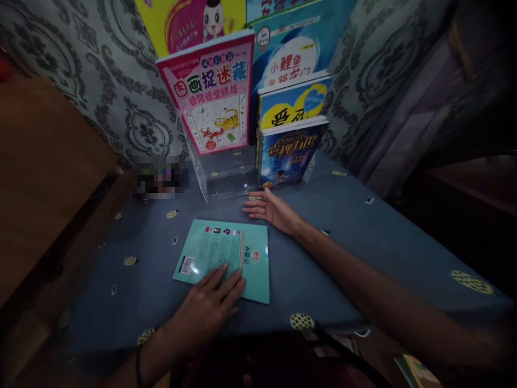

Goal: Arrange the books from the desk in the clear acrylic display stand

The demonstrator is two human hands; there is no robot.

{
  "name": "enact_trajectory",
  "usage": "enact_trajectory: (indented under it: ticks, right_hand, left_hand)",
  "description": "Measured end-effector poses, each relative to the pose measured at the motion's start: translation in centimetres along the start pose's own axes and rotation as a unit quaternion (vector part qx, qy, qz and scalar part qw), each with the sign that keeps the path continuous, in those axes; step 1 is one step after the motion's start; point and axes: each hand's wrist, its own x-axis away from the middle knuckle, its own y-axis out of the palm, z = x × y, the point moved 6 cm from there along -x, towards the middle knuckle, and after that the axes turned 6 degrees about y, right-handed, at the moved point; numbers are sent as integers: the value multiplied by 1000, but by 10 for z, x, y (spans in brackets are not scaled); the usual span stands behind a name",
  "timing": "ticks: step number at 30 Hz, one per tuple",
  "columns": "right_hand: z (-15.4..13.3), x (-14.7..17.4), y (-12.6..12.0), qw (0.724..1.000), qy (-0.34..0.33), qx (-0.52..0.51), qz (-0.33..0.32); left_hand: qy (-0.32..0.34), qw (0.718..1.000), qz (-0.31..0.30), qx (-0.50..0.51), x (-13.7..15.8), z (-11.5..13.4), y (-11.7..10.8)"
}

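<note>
A teal book (254, 280) lies on the table, turned sideways, with a barcode and small printed pictures on its cover. My left hand (210, 302) rests on its near edge, fingers stretched out over the cover. Beyond the book's far right corner, my right hand (272, 211) is held with its fingers spread and nothing in them. Just past that hand, a dark blue book (291, 153) stands upright in front of a yellow and blue book (297, 102).
A clear acrylic stand (226, 180) carries a pink picture book (216, 97). Larger books, one yellow (155, 24) and one teal (323, 43), rise behind. A blurred-out item (158, 178) sits at the back left of the blue tablecloth (343, 258). Cardboard (44, 178) stands at left.
</note>
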Motion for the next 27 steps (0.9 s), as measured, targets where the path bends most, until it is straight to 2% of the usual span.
enact_trajectory:
  ticks: [6, 9, 12, 17, 23, 25, 27]
  right_hand:
    - [4, -1, 3, 1000, 11, -22, 5]
    - [7, -1, 4, 1000, 10, -10, 6]
    - [9, 0, 8, 999, -7, 41, -5]
    - [10, 5, 15, 986, -55, 154, -34]
    - [3, 9, 19, 968, -87, 230, -43]
    - [-2, 14, 23, 953, -106, 282, -39]
    - [-8, 22, 31, 918, -141, 371, -23]
  left_hand:
    - [47, 981, -79, 172, -19, -26, 4]
    - [51, 970, -100, 213, -42, -41, 13]
    - [31, 971, -93, 218, -62, -57, 21]
    - [-61, 976, -75, 196, -68, -89, 33]
    - [-215, 964, -56, 144, -35, -132, 42]
    - [-263, 956, -46, 124, -21, -138, 45]
    - [-308, 945, -28, 104, -5, -138, 47]
